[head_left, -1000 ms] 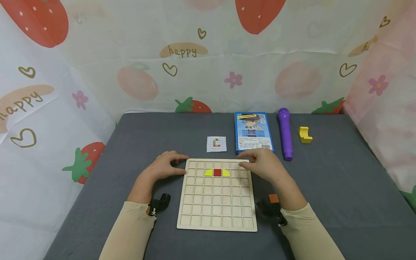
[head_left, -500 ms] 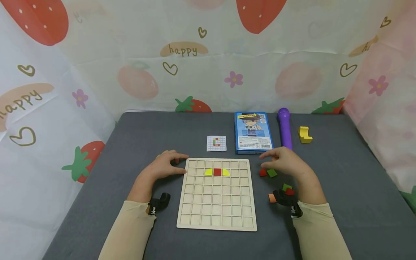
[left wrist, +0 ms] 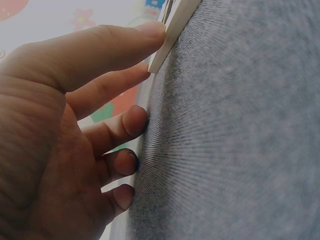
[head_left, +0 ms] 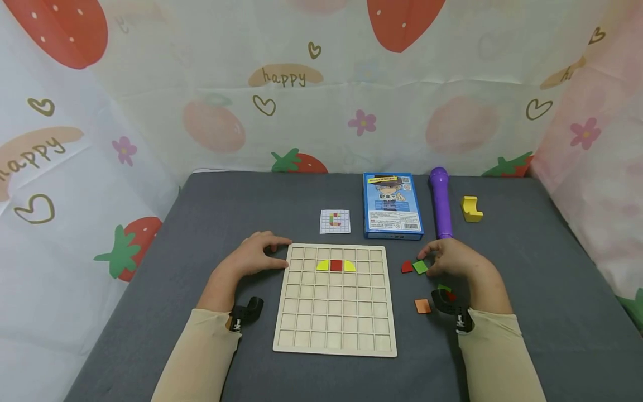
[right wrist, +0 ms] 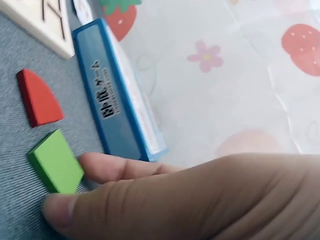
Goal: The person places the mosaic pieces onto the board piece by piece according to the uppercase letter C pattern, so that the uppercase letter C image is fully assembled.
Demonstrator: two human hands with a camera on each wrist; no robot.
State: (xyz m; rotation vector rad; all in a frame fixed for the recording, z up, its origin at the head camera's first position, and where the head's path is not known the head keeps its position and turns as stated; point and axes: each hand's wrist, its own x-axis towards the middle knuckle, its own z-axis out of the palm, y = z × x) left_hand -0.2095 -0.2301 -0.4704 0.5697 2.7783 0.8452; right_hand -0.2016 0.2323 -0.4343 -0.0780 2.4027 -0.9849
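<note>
- Two bare hands in beige sleeves work on a dark grey cloth-covered table [head_left: 211,212], one at each side of a pale wooden grid board [head_left: 335,318] that lies flat in front of the person.
- The left hand [head_left: 249,258] lies against the board's left edge near the far corner; in the left wrist view its thumb tip [left wrist: 150,31] touches the board's edge, while the other fingers are loosely bent with their tips on the cloth. It holds nothing.
- The right hand [head_left: 454,258] is on the table to the right of the board, and its thumb [right wrist: 60,210] and a fingertip [right wrist: 95,165] pinch a small green square tile [head_left: 420,267] that lies flat on the cloth.
- Just left of the green tile lies a red quarter-round tile [head_left: 407,267], close to it but apart from it, between it and the board.
- An orange square tile [head_left: 422,306] lies nearer the person, beside the board's right edge.
- In the second row of the board sit a yellow quarter-round tile [head_left: 322,266], a red square tile [head_left: 336,266] and a second yellow quarter-round tile [head_left: 349,266], side by side.
- Beyond the board lie a small white pattern card [head_left: 335,221], a blue flat box [head_left: 392,205], a purple toy microphone [head_left: 441,202] and a yellow block [head_left: 470,209].
</note>
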